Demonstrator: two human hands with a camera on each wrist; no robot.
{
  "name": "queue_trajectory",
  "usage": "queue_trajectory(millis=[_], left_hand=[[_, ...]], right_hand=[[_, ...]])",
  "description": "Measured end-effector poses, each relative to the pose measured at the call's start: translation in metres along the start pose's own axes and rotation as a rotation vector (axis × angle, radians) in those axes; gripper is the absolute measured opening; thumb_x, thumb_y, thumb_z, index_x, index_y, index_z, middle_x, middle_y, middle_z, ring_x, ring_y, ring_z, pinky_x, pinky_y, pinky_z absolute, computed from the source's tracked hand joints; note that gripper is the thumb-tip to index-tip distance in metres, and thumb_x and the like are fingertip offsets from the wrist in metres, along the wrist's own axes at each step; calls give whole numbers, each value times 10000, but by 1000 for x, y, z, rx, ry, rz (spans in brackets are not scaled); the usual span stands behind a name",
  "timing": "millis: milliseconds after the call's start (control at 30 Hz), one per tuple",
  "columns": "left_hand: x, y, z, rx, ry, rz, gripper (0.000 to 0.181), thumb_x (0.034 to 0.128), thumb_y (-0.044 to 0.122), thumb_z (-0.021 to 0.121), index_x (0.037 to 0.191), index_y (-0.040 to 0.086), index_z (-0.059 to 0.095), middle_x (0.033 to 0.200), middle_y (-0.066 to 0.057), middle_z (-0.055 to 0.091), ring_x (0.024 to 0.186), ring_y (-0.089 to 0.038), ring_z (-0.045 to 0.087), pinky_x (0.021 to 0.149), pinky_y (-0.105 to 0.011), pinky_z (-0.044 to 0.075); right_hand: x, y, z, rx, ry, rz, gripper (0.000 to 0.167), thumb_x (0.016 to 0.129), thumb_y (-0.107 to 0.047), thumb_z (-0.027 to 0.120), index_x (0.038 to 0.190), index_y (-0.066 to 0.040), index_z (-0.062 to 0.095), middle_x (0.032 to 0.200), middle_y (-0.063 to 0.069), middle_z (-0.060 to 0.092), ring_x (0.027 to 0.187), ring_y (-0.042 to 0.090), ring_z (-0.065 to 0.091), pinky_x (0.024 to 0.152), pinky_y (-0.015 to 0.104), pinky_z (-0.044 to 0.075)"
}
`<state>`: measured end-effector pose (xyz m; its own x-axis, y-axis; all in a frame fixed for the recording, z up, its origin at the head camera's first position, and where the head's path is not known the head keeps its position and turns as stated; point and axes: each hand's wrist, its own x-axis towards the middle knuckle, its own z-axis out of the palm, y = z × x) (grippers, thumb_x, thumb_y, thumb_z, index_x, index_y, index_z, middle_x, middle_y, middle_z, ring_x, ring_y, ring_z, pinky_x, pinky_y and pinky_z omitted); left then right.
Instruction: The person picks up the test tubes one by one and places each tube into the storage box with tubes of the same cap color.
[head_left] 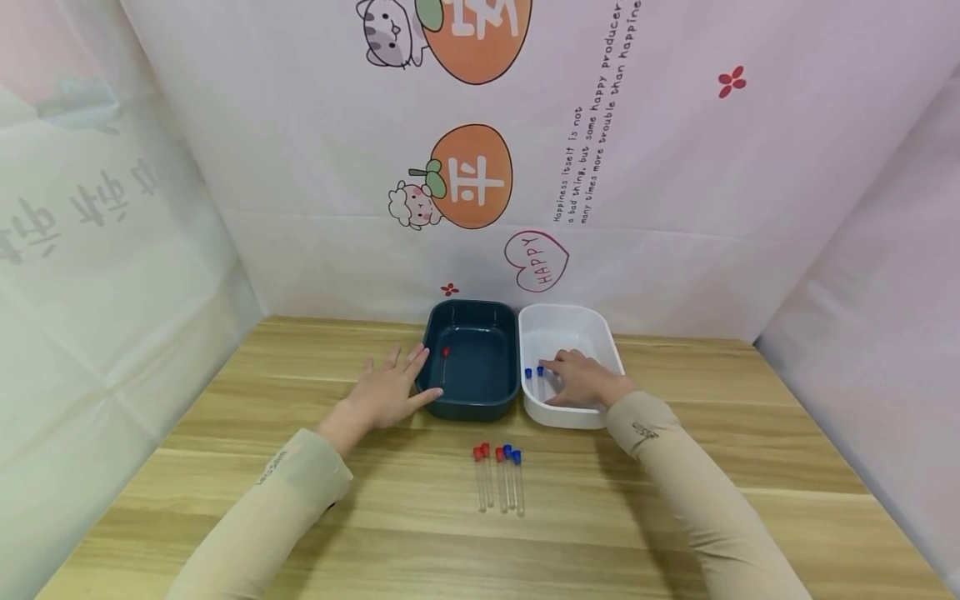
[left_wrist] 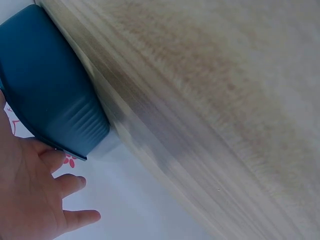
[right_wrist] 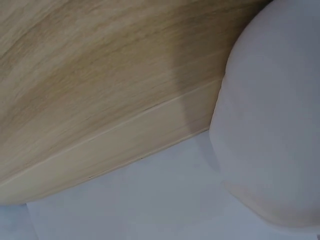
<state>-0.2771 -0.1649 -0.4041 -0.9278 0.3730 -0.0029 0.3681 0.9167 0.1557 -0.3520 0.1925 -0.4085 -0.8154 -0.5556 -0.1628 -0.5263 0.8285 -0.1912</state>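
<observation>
My left hand has its fingers spread and touches the left side of a dark teal bin. In the left wrist view, the fingertips of that hand reach the rim of the bin. A red-capped tube lies inside this bin. My right hand is inside the white bin, thumb and index finger apart. Beside its index fingertip lies a blue-capped tube, and another blue-capped tube lies farther left. The right wrist view shows the white bin's outer wall but no fingers.
In front of the bins, several clear tubes lie on the wooden table: three with red caps and two with blue caps. The bins stand side by side near a printed cloth backdrop. White cloth hangs on both sides.
</observation>
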Motion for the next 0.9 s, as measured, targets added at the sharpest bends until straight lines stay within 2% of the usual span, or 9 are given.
queue_trajectory(millis=[167,267,433,600,900], left_hand=[[0,-1,2,-5,-2,-2,853,1043,642,392,1647,75,189,1701,-111,161,1540,-437,101,1130,-752,147],[0,-2,2,-8,1,-2,858,1042,644,392,1647,73,186,1701,-113,160,1540,-439,101,1129,-753,151],[-1,0,1,-5,0,3,862,1040,647,396,1647,73,186,1702,-106,153,1540,-437,101,1128,-753,155],[-1,0,2,10,-5,8,868,1037,661,377,1648,74,184,1702,-106,149,1540,-434,106,1131,-748,157],[-1,0,-1,1,-3,3,857,1044,641,392,1646,68,184,1701,-108,153,1539,-435,106,1129,-750,157]], right_hand=[[-5,3,-1,9,32,-45,803,866,-392,821,1510,-32,504,1302,180,577,1111,293,539,967,477,490],[-8,6,-3,34,50,-57,810,858,-397,834,1508,-38,509,1332,196,582,1169,328,550,1006,505,481],[-18,11,-9,137,103,-64,810,874,-373,828,1514,-12,488,1361,230,579,1252,394,527,1074,555,427],[-26,15,-16,217,182,-110,765,908,-314,802,1496,49,476,1303,256,601,1216,423,540,1044,565,445],[-38,22,-27,336,272,-123,669,944,-217,765,1486,56,483,1304,275,584,1187,459,543,1000,601,460]])
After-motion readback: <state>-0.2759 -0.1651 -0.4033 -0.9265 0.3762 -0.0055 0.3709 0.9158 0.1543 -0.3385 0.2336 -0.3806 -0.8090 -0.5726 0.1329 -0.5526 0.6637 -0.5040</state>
